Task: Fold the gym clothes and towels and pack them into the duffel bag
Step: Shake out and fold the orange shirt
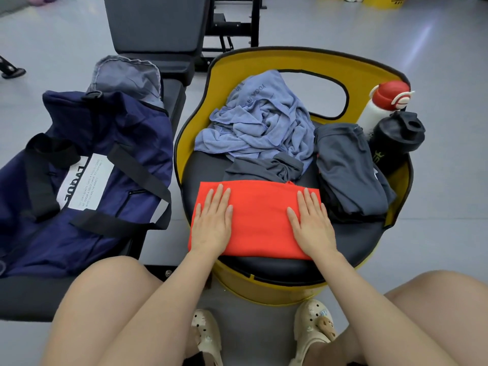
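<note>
At the left of the frame the navy fabric duffel bag (87, 180) lies unzipped on a black bench, well left of both hands. The left hand (212, 220) lies flat, fingers straight, on the folded orange-red cloth (260, 220) at centre, whose long axis runs left-right; this hand is nearer the bag. The right hand (311, 223) presses flat too, its grip loose, holding nothing.

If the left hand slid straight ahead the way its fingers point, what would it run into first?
The left hand lies flat on the folded red cloth, fingers pointing away from the person. Straight ahead, past the cloth's far edge, it would likely meet the crumpled dark grey garment first, then the blue towel; depth is uncertain.
</note>
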A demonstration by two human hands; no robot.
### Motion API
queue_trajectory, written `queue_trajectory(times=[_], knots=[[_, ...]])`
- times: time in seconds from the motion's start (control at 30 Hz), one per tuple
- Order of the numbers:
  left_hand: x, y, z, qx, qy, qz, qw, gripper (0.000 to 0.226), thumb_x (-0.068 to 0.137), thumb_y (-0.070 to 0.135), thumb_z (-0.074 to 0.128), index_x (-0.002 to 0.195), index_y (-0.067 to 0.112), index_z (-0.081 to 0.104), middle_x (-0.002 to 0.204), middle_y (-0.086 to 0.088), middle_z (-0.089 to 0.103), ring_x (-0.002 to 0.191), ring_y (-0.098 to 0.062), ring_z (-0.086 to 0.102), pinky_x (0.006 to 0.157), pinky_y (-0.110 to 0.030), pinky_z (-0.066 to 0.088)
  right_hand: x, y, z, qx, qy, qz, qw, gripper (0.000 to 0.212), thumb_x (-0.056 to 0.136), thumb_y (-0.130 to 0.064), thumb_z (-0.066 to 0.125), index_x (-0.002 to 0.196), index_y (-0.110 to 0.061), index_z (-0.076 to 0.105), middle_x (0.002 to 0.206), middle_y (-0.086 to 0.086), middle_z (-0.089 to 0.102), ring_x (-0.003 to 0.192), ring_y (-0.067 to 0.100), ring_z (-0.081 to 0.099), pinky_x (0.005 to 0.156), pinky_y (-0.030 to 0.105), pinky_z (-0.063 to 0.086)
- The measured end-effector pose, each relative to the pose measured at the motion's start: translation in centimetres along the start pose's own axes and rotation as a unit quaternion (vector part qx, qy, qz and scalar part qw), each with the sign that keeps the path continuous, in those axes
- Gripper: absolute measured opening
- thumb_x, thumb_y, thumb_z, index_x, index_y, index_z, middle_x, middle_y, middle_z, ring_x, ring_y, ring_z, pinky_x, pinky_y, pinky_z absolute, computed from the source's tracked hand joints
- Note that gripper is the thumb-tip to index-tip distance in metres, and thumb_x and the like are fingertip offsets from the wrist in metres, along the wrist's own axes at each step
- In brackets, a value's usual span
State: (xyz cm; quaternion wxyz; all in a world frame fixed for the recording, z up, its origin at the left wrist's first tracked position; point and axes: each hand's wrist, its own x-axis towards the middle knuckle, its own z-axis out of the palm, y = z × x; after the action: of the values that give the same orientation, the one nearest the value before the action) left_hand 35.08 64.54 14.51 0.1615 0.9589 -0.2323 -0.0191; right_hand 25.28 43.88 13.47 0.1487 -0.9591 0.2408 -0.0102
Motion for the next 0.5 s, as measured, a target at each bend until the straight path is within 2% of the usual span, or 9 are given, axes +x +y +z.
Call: queue_trajectory(times=[0.13,0.27,0.33,0.43,0.5], knots=[[-0.4,-2.0,-0.7,-0.086,-0.027,-0.121,0.989,0.052,0.103,0.036,0.015,0.152,0.021,0.012,0.16,0.002,0.012,0.146,-0.016,0.012,0.118,-0.04,0.014,-0.7,0.0,-0.6,0.041,-0.006,0.031,0.999,0.065,0.102,-0.045,0.022,0.153,-0.009,0.004,0.162,0.004,-0.002,0.148,0.015,-0.004,0.12,0.031,0.003],[-0.9,-3.4,-1.3,-0.147,0.023,-0.17,0.974,0.06,0.1,0.044,0.028,0.149,0.01,0.022,0.151,-0.011,0.034,0.136,-0.029,0.035,0.109,-0.044,0.031,-1.1,-0.6,-1.3,0.006,0.022,0.028,0.999,0.062,0.104,-0.038,0.024,0.152,-0.005,0.005,0.161,0.009,-0.001,0.149,0.02,-0.003,0.12,0.032,0.003],[-0.8,-3.9,-1.6,-0.194,0.033,-0.215,0.957,0.057,0.099,0.046,0.034,0.14,0.005,0.036,0.139,-0.016,0.046,0.126,-0.033,0.044,0.102,-0.045,0.038,-1.2,-1.0,-1.6,-0.007,0.056,-0.001,0.998,0.058,0.104,-0.032,0.026,0.152,-0.004,0.01,0.161,0.01,0.002,0.149,0.02,-0.002,0.12,0.031,0.002],[-0.5,-4.3,-2.1,-0.24,-0.032,-0.283,0.928,0.055,0.097,0.053,0.031,0.118,0.005,0.05,0.12,-0.015,0.057,0.112,-0.032,0.053,0.09,-0.04,0.043,-1.5,-2.2,-1.5,0.014,0.054,-0.072,0.996,0.054,0.104,-0.029,0.03,0.151,-0.007,0.017,0.161,0.007,0.007,0.149,0.018,0.001,0.118,0.027,-0.003],[-0.5,-4.1,-2.6,-0.243,-0.066,-0.295,0.922,0.058,0.096,0.056,0.029,0.113,0.005,0.051,0.117,-0.015,0.059,0.109,-0.031,0.054,0.084,-0.036,0.041,-1.8,-3.3,-1.1,0.015,0.036,-0.123,0.992,0.055,0.104,-0.034,0.027,0.152,-0.011,0.017,0.161,0.004,0.006,0.149,0.016,-0.001,0.117,0.026,-0.006]])
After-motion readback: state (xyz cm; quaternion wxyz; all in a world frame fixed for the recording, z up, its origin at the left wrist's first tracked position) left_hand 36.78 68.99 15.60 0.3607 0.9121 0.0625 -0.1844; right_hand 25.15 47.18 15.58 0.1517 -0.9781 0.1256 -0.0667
